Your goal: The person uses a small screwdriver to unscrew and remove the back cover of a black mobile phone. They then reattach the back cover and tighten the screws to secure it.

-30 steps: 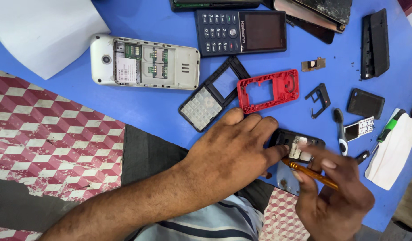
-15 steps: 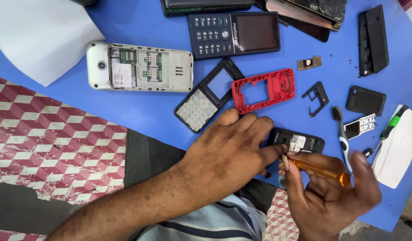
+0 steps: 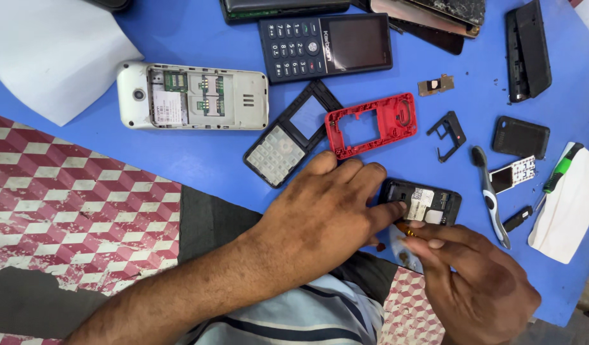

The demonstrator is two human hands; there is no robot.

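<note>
Black phone body: opened, back up, flat on blue worktop, about 4 o'clock from frame centre, at near edge.
Head view, left hand: palm down, at 9 o'clock of phone body; fingers spread flat, one fingertip pressing phone's left end, holding nothing.
Head view, right hand: at 6 o'clock of phone body; fingers pinched closed on orange-handled screwdriver, tip hidden at phone's lower edge.
Red phone frame: at 11 o'clock of phone body, just above left hand's knuckles, apart from them.
Black keypad bezel: touching red frame's left side, tilted, at 12 o'clock of left hand.
White phone: back off, battery bay bare, at 10 o'clock, well apart.
Dark blue keypad phone: face up, at 12 o'clock, far side.
Toothbrush: just right of phone body, 3 o'clock, head pointing away.
Small keypad board: beside toothbrush, 2 o'clock.
Black battery cover: above keypad board.
White cloth: right edge, 3 o'clock, green-handled tool at its top.
Chequered red-and-white mat: left, 9 o'clock, under left forearm.
</note>
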